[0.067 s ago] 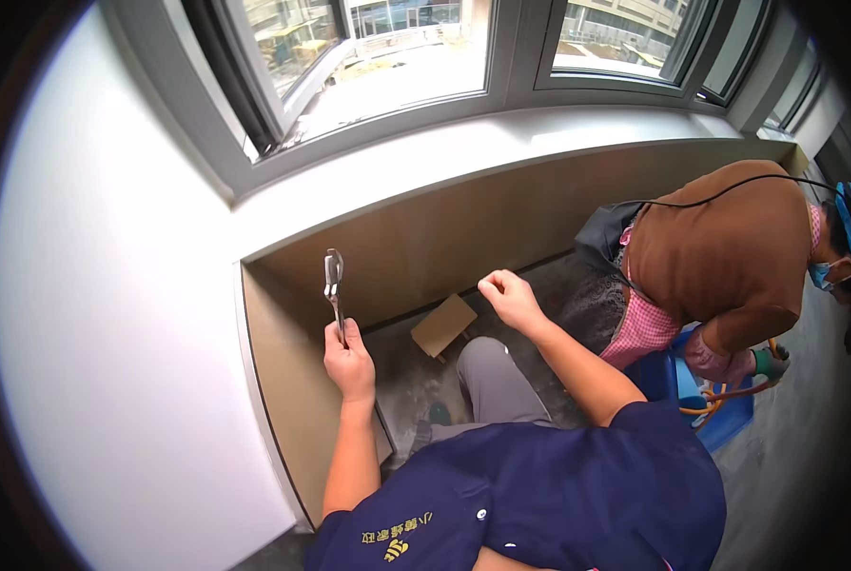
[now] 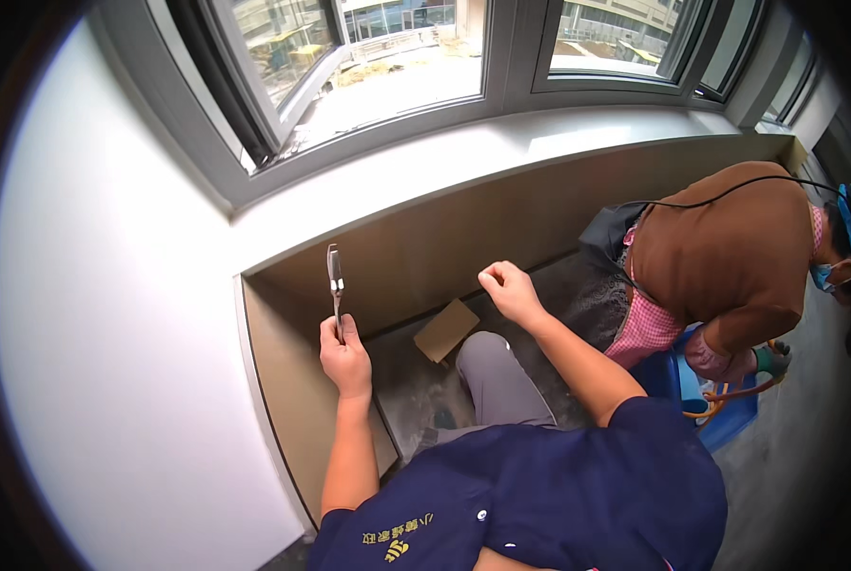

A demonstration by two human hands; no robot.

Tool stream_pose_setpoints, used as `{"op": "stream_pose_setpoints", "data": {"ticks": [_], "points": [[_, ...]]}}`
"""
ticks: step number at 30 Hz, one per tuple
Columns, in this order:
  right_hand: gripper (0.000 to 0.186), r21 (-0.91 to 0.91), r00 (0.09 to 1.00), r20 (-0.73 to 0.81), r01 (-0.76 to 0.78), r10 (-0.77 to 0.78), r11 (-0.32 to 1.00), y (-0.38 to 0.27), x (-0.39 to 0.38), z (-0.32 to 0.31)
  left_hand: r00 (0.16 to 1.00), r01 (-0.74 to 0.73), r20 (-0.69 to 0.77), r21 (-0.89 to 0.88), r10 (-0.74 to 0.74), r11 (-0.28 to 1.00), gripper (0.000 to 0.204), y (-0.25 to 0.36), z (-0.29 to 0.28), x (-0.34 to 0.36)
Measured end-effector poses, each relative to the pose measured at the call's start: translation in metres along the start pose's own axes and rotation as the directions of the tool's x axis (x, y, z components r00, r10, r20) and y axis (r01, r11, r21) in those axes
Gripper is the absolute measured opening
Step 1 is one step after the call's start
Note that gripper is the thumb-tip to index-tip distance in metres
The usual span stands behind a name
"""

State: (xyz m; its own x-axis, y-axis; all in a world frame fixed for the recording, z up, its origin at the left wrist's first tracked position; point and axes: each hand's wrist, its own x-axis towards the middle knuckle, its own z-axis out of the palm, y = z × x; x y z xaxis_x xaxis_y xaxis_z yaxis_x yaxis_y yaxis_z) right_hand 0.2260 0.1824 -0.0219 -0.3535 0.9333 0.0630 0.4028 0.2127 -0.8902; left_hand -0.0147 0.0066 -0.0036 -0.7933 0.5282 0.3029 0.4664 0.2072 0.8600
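Left hand [image 2: 345, 357] grips metal tool [image 2: 336, 271], type unclear, pointing 12 o'clock. Right hand [image 2: 513, 292], at left's 2 o'clock, loosely clenched. Brown board [image 2: 446, 329] at right's 8 o'clock.

Downward fisheye view from the head

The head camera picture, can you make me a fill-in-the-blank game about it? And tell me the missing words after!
1. The person's left hand holds a tool made of shiny ____.
2. The co-worker bending over at the right wears a top that is coloured ____.
3. The tub in front of the co-worker is coloured ____.
4. The person's trousers are coloured ____.

Missing words: metal; brown; blue; grey.
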Motion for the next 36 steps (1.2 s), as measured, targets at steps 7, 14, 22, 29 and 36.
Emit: {"op": "stream_pose_setpoints", "data": {"ticks": [7,14,22,29,36], "points": [[0.016,-0.392,0.877,-0.342,0.193,-0.338,0.899,-0.037,0.24,0.039,0.969,-0.229,0.142,0.216,0.202,0.949,0.028,0.003,0.053,0.234],[0.026,-0.662,0.821,-0.363,0.106,-0.441,0.742,-0.02,0.354,0.104,0.817,-0.575,0.205,0.232,0.539,0.784,0.023,-0.051,0.11,0.422],[0.033,-0.671,0.901,-0.107,0.247,-0.421,0.699,-0.014,0.384,0.117,0.697,-0.717,0.254,0.26,0.67,0.647,0.009,-0.058,0.248,0.552],[0.037,-0.671,0.968,-0.088,0.116,-0.234,0.732,-0.029,0.391,0.129,0.806,-0.549,0.505,0.439,0.31,0.711,0.013,-0.062,0.262,0.571],[0.025,-0.55,0.966,-0.074,0.167,-0.247,0.818,-0.061,0.402,0.113,0.79,-0.522,0.599,0.54,0.135,0.66,0.018,-0.066,0.279,0.571]]}}
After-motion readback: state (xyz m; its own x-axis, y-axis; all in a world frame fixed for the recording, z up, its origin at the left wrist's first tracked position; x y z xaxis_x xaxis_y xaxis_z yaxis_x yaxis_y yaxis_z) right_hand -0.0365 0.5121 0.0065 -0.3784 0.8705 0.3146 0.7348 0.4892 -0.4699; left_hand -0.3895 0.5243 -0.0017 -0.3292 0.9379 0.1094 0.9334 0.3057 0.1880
